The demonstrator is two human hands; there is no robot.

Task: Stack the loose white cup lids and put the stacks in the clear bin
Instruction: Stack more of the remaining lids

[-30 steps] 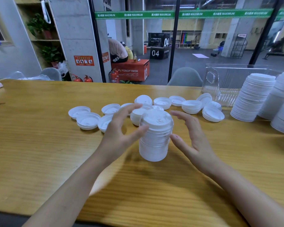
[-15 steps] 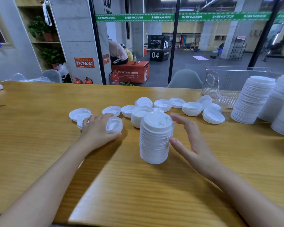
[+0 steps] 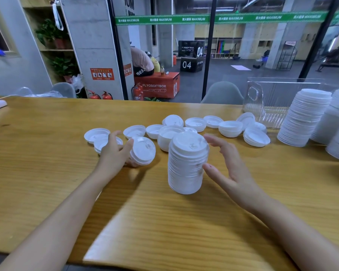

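**Inspector:** Report the change at the left station.

**Operator:** One second earlier my left hand (image 3: 114, 153) was at the stack. Half a second earlier it lay flat on the loose lids. At this moment its fingers (image 3: 128, 144) gripped one white lid (image 3: 144, 151), tipped up on edge with its top face toward me and just clear of the worktop (image 3: 47, 163).

**Inspector:** And to the right of that?

**Operator:** The working stack (image 3: 186, 167) stood upright on the worktop, not moved. My right hand (image 3: 231, 171) remained beside it with its fingers straight and released, holding nothing. The thumb was at the stack's wall, but I could not confirm contact.

**Inspector:** Consequence for the task?

**Operator:** In my judgement, the gripped lid was the next one for that stack. More loose lids (image 3: 196, 123) lay in a row behind it, some face up, some inverted. The clear bin (image 3: 272, 94) stood at the far right edge of the worktop, and no stack showed inside it. Tall finished stacks (image 3: 305, 118) stood just in front of it. Stacking was therefore unfinished and loading had not begun.

**Inspector:** Legible markings, left to right?

**Operator:** The red notice (image 3: 102, 73) on the pillar was too small to read. The orange box (image 3: 157, 86) read "PLYOSOFTBOX" and "03". The black box (image 3: 190, 64) read "04". The green band (image 3: 233, 17) repeated "MAXIMUM".
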